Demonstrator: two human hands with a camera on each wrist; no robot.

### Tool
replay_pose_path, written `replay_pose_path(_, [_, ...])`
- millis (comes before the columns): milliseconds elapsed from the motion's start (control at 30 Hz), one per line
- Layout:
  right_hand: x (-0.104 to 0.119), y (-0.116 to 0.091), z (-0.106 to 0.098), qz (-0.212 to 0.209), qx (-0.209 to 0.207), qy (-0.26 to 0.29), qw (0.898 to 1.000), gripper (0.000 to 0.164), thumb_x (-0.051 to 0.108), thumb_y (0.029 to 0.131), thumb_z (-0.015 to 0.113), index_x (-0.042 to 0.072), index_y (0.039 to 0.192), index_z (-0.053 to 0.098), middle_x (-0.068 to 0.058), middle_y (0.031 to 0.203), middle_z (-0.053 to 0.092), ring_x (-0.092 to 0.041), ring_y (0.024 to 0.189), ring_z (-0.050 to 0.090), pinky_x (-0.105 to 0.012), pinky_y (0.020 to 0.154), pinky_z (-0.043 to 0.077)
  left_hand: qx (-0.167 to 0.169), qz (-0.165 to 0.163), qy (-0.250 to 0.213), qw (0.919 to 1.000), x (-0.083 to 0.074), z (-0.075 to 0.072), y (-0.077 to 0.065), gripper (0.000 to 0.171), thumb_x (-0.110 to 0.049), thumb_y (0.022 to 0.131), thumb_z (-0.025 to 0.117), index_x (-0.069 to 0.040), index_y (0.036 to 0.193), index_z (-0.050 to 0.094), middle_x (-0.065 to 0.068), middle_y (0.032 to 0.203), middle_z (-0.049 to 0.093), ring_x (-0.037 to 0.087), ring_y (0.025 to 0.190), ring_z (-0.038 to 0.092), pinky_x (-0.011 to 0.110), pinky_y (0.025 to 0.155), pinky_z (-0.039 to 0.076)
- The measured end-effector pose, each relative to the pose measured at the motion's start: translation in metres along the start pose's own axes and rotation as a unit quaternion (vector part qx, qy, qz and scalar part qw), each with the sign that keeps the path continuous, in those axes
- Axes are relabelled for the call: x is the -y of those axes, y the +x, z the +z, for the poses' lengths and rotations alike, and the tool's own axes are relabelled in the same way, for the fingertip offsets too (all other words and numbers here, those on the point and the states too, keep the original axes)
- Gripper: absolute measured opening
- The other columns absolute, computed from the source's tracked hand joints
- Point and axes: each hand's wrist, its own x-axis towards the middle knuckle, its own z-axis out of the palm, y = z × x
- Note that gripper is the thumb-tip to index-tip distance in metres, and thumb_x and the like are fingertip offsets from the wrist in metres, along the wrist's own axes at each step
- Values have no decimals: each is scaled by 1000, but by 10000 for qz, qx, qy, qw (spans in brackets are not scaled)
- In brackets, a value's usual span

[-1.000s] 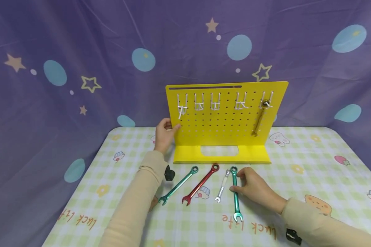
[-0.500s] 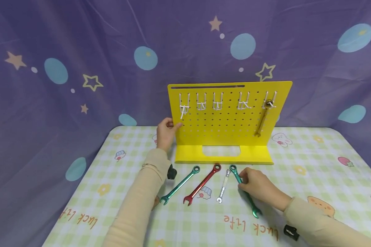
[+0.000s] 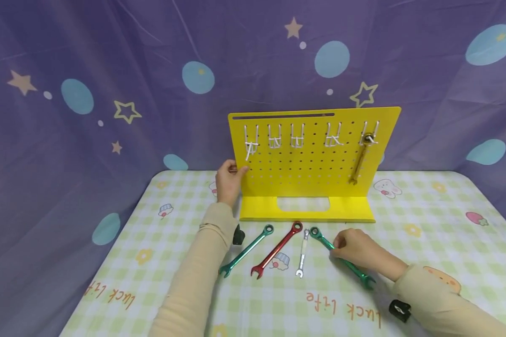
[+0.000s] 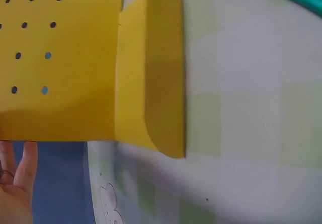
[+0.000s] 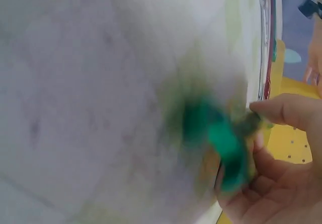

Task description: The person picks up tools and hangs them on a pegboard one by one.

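A green combination wrench (image 3: 354,268) is pinched at mid-shaft by my right hand (image 3: 356,247). It slants with its ring end toward the board and its open end at lower right; in the right wrist view the green wrench (image 5: 229,156) is blurred. My left hand (image 3: 228,185) grips the left edge of a yellow pegboard (image 3: 259,207), thumb in front and fingers behind. In the left wrist view, fingers (image 4: 26,167) show past the board's edge. Left of the held wrench lie a small silver wrench (image 3: 303,252), a red wrench (image 3: 277,251) and another green wrench (image 3: 246,252).
Several white hooks (image 3: 297,141) stick out from the pegboard. From the rightmost hook hangs a gold-looking wrench (image 3: 360,161). A checked cloth (image 3: 185,262) covers the table, and a purple curtain (image 3: 253,56) hangs behind it.
My right hand has moved slightly right, swinging the green wrench's open end out to the right. The silver wrench has turned more upright. My left hand stays on the board.
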Motion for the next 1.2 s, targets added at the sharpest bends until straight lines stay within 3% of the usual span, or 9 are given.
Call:
replay_pose_path(267, [-22, -4, -6, -543, 168, 820, 9950, 14, 17, 90, 70, 8, 85, 60, 1, 73, 55, -14, 68, 50, -26, 63, 41, 67, -13, 157, 9999, 1, 1, -1, 22, -19, 91, 73, -2, 101, 63, 14, 99, 65, 27, 93, 63, 36, 81, 54])
replay_pose_path(433, [-27, -8, -10, -456, 100, 1185, 9919, 15, 18, 93, 68, 6, 91, 61, -1, 75, 59, -15, 69, 55, -27, 65, 44, 140, -41, 242, 9996, 1, -1, -2, 21, -19, 92, 72, -3, 99, 62, 13, 99, 64, 25, 94, 62, 36, 80, 53])
replay_pose_path(767, [-19, -11, -30, -371, -355, 1220, 9912, 15, 17, 97, 65, 3, 99, 62, -2, 81, 68, -16, 81, 64, -28, 67, 45, 65, -43, 355, 9993, 3, 1, -1, 21, -20, 91, 73, -4, 98, 62, 12, 100, 65, 26, 93, 63, 37, 79, 54])
replay_pose_path(1200, [-4, -14, -63, -503, -599, 1074, 9911, 20, 23, 98, 64, 3, 102, 62, -7, 89, 70, -15, 79, 64, -29, 68, 48, -26, -95, 646, 9979, 3, 1, -4, 23, -26, 92, 72, -7, 100, 61, 10, 102, 66, 26, 97, 62, 38, 82, 52])
